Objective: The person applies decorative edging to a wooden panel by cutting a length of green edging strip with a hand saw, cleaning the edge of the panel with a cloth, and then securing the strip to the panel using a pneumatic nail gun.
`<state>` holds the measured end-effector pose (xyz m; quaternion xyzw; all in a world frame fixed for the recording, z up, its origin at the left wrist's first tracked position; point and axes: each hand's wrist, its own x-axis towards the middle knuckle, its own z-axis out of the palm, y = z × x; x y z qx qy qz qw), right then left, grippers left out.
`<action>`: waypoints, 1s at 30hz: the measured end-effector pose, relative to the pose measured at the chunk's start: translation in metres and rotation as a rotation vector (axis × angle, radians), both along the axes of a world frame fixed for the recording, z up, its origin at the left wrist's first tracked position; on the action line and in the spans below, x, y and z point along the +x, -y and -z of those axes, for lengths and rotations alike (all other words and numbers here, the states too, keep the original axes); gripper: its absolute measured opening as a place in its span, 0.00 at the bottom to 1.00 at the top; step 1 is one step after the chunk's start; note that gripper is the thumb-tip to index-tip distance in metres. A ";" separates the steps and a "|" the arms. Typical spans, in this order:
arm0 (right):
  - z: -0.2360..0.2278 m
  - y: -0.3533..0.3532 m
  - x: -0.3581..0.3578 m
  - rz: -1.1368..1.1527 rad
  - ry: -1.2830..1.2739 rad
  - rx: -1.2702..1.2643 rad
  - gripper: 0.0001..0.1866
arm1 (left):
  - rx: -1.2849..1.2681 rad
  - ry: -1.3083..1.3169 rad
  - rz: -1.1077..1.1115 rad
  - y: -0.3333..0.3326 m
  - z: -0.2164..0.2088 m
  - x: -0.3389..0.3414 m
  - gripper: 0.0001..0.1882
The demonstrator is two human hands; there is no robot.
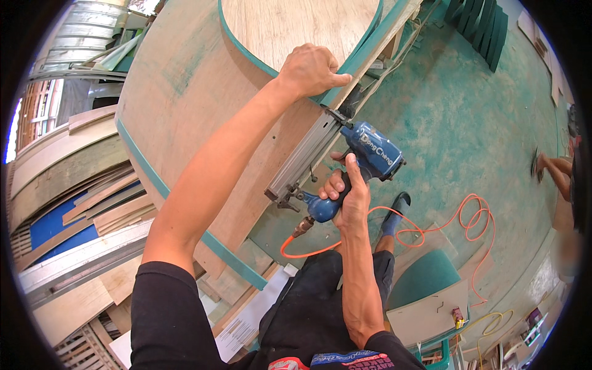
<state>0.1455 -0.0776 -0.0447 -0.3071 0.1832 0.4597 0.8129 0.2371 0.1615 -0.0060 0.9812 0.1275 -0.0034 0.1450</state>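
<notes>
The left hand (pixel 311 69) presses down on the teal-painted edge of a large curved plywood panel (pixel 203 105), its fingers curled over the rim and the thumb stretched along the edge. The right hand (pixel 348 197) has its fingers clenched around the grip of a blue pneumatic nail gun with a long grey metal magazine (pixel 336 160); the gun's nose meets the panel's edge just below the left hand. An orange coiled air hose (pixel 431 231) runs from the base of the gun's handle and loops across the green-stained concrete floor (pixel 456 123). A stack of curved plywood strips (pixel 74 179) lies to the left, and another person's arm (pixel 555 169) shows at the far right
</notes>
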 end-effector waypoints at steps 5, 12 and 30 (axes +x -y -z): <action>-0.002 -0.001 0.000 0.006 0.009 -0.010 0.22 | 0.003 -0.006 0.002 0.000 0.001 0.001 0.31; 0.003 -0.001 0.002 0.018 -0.028 0.021 0.24 | -0.001 0.007 0.009 -0.001 0.001 -0.001 0.31; -0.016 -0.002 0.000 -0.008 -0.003 -0.050 0.23 | 0.009 -0.002 -0.012 -0.008 -0.005 -0.006 0.27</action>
